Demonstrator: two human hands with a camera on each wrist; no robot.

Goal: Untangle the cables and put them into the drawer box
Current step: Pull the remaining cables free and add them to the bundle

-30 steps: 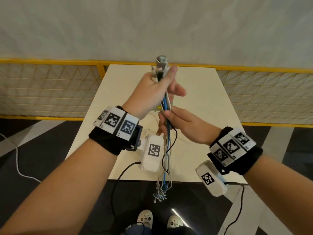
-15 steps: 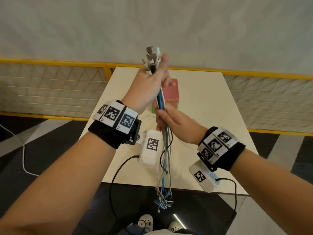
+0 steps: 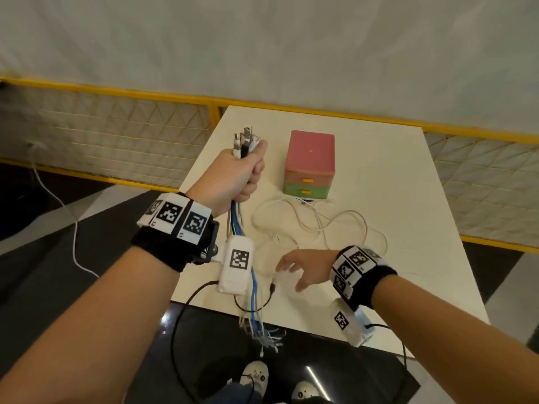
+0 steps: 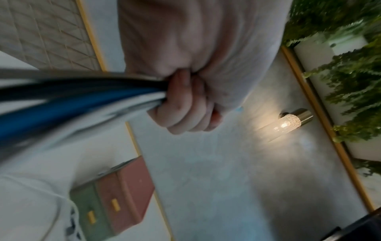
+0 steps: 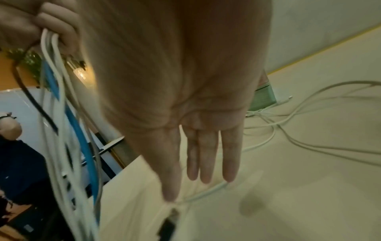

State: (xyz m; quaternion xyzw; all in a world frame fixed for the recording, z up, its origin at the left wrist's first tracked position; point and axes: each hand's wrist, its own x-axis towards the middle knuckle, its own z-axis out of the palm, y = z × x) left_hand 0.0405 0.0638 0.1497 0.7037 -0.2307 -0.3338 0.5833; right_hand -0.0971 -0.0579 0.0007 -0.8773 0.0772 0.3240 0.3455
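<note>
Left hand (image 3: 233, 176) fisted round the cable bundle (image 3: 237, 225), plugs up, tails hanging past the counter's (image 3: 408, 228) near edge. Loose white cables (image 3: 318, 225) lie mid-counter, in front of the closed pink-green drawer box (image 3: 309, 164). Right hand (image 3: 303, 268) open, fingers straight, low over the counter near its front edge.
</note>
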